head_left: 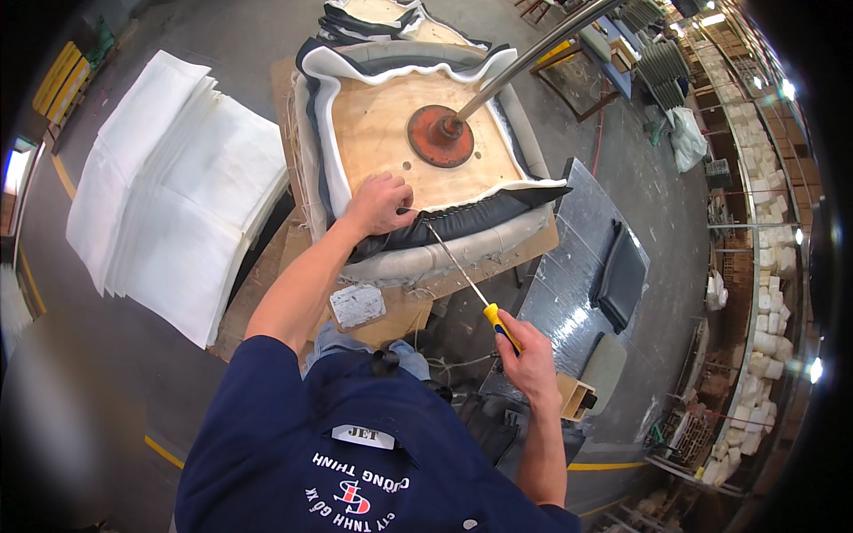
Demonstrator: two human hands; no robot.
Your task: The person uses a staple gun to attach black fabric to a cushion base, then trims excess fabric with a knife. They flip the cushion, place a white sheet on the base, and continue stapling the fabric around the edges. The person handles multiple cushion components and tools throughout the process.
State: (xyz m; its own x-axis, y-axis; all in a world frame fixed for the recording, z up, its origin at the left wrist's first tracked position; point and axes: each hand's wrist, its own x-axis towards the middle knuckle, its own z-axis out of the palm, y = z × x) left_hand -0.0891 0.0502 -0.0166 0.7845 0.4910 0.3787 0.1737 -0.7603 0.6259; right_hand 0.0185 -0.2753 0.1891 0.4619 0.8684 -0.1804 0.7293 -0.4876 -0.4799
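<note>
My left hand [378, 202] presses down on the folded dark cover edge [462, 220] of an upturned seat cushion, fingers bunched on the fabric. My right hand [530, 362] grips the yellow handle of a long thin screwdriver-like tool [458, 266], whose metal tip reaches the cover edge right beside my left hand. The cushion has a plywood base [382, 124] with white foam around it. A round red metal plate [440, 135] sits in the middle of the plywood, with a steel tube [533, 55] rising from it.
A stack of white foam sheets [173, 186] lies to the left. A small grey block [357, 306] rests on the bench's near edge. A dark cushion piece [620, 275] lies on a metal sheet to the right. Shelves with white items line the far right.
</note>
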